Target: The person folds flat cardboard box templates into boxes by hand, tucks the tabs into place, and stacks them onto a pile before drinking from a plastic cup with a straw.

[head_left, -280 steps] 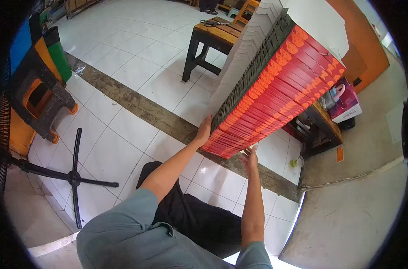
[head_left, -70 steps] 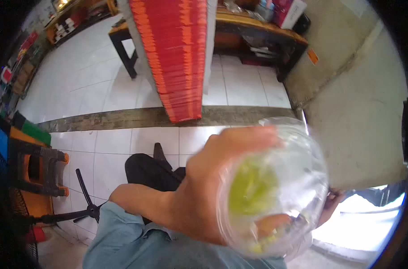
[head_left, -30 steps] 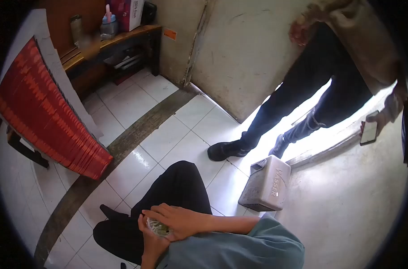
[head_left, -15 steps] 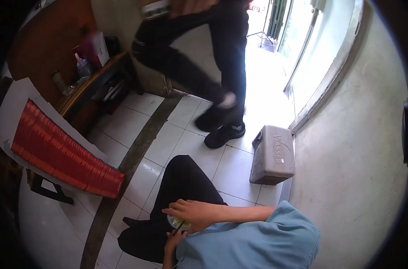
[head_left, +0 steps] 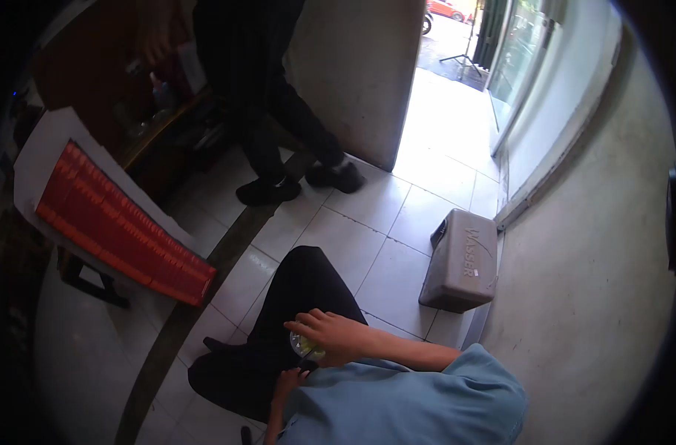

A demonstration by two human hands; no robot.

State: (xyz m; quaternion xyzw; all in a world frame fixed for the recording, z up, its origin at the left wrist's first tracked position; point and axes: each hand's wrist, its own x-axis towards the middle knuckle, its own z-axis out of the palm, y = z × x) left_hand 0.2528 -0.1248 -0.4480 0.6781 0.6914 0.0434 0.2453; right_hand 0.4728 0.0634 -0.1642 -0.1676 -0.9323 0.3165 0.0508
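A small clear cup with pale green pieces in it rests by my lap, over the black trousers. My right hand lies curled across its top and far side, fingers closed around it. Below the cup, my left hand is closed close to my body. A short dark thing sticks out between this hand and the cup, too small and shaded to name. The cup's lower part is hidden by my right hand.
A grey-brown box marked WASSER stands by the right wall. On the left, a white-edged board with a red panel leans at a slant. A person in dark trousers stands at the wooden counter. An open doorway lies beyond.
The other person has stepped left, from the doorway towards the counter. My view has shifted slightly. Both my hands stay at the cup.
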